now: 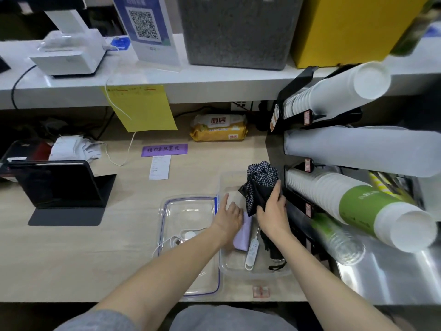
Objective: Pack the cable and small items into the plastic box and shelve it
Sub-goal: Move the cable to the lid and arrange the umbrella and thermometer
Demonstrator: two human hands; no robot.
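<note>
Reaching with two bare hands into one clear plastic box point(241, 271) on the wooden counter point(95, 259). Right hand point(272, 213) closed around one folded dark checked umbrella point(260, 185), canopy bunched and raised over the box's far end, black handle and strap point(274, 256) low in the box near its right wall. Left hand point(230, 215) fingers extended flat, pressing on one pale rectangular item point(235, 198) inside the box, not gripping it. Just beside that hand, one lilac pouch point(244, 231) lying inside; next to it one white elongated device point(251, 253) with a thin probe. One blue-trimmed clear lid point(188, 211) flat on the counter, touching the box's left side, holding one white cable point(176, 240) with a round puck, partly hidden by the left forearm. Elsewhere: one tablet point(57, 185) on a folding stand, one purple label point(164, 149), one receipt point(160, 167), one yellow wipes pack point(218, 127). Four cup stacks point(334, 91) racked at right.
</note>
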